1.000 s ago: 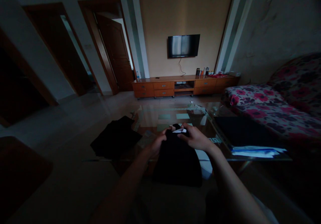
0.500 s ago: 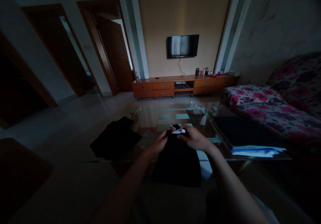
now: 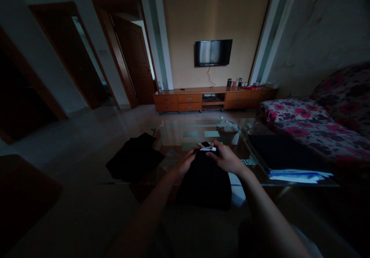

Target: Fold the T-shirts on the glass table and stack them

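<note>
A black cloth bag or garment (image 3: 205,185) hangs from my two hands over the near edge of the glass table (image 3: 170,134); its exact kind is too dark to make out. White material (image 3: 208,148) shows at its top edge. On the left side my left hand (image 3: 187,161) is closed on that edge. My right hand (image 3: 224,157) grips the same edge on the right, thumb bent over the cloth. Further left, a dark folded cloth (image 3: 134,158) lies across the table corner.
To the right on the table lies a dark stack (image 3: 286,152) with white and blue layers below. A flowered sofa (image 3: 306,123) stands beyond it. At the back are a wooden TV cabinet (image 3: 189,98) and a wall-mounted television (image 3: 213,53).
The view has shifted slightly. Both hands keep their grip on the black cloth, whose lower edge sits a little higher.
</note>
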The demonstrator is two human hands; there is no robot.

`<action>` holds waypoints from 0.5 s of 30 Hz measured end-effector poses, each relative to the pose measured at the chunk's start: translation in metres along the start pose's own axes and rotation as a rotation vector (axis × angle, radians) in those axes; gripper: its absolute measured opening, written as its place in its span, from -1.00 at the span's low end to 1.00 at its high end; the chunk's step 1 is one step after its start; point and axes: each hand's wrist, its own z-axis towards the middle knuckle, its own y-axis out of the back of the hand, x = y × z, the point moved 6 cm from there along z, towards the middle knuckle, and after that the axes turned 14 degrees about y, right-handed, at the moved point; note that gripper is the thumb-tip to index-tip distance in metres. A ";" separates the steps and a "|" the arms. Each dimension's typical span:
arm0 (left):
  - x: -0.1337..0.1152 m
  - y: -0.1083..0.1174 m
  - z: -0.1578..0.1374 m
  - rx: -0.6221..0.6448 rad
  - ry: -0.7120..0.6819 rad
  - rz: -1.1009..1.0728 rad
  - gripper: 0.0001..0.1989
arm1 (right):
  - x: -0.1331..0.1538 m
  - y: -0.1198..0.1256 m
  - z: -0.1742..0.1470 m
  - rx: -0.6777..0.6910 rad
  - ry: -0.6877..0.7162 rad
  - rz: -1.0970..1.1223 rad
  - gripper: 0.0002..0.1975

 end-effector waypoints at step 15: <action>-0.020 -0.006 -0.017 -0.093 -0.273 0.597 -0.59 | -0.035 0.005 -0.019 0.180 -0.116 0.136 -0.59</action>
